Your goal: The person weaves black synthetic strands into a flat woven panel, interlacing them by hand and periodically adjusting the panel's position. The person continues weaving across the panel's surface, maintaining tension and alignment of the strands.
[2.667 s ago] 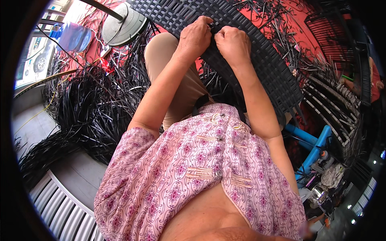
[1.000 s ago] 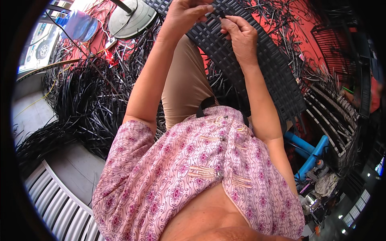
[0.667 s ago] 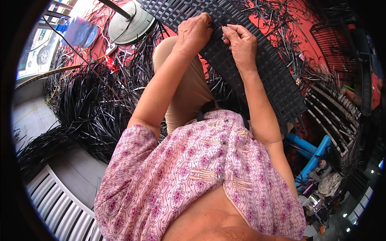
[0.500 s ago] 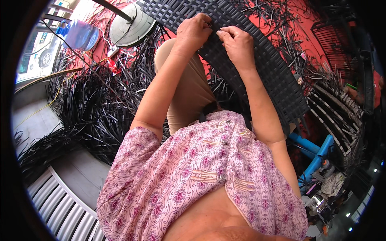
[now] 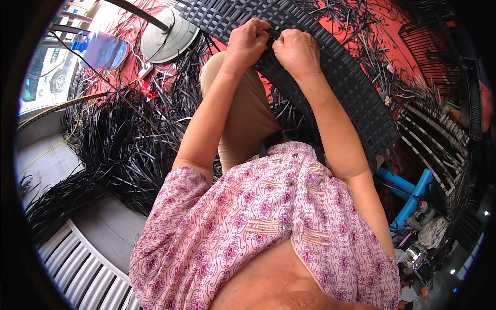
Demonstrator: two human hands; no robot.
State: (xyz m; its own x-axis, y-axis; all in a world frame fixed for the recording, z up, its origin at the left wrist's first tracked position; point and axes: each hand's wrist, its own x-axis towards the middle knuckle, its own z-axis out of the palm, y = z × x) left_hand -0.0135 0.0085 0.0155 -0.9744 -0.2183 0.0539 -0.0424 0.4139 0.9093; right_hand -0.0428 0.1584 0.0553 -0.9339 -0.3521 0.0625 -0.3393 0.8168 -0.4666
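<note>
A black woven panel (image 5: 343, 90) of flat plastic strips slants across the upper middle, over my raised knee. My left hand (image 5: 248, 45) is closed at its near-left edge, fingertips bent inward and pressed together. Just to the right, my right hand (image 5: 298, 51) is curled over the weave, knuckles up, its fingertips turned toward the left hand. A small dark piece shows in the narrow gap between the two hands. What each hand pinches is hidden by its fingers.
Loose black strips (image 5: 124, 139) lie in a large heap on the left. Beyond stand a round grey base with a pole (image 5: 168, 39) and a blue water bottle (image 5: 106, 50). At right are a blue frame (image 5: 413, 201) and a partly wrapped curved frame (image 5: 431, 139). A slatted grey seat (image 5: 85, 263) sits lower left.
My right hand has rolled over, from a pinch with thumb and forefinger showing to a curled grip, and moved slightly left toward the left hand. The left hand has barely shifted.
</note>
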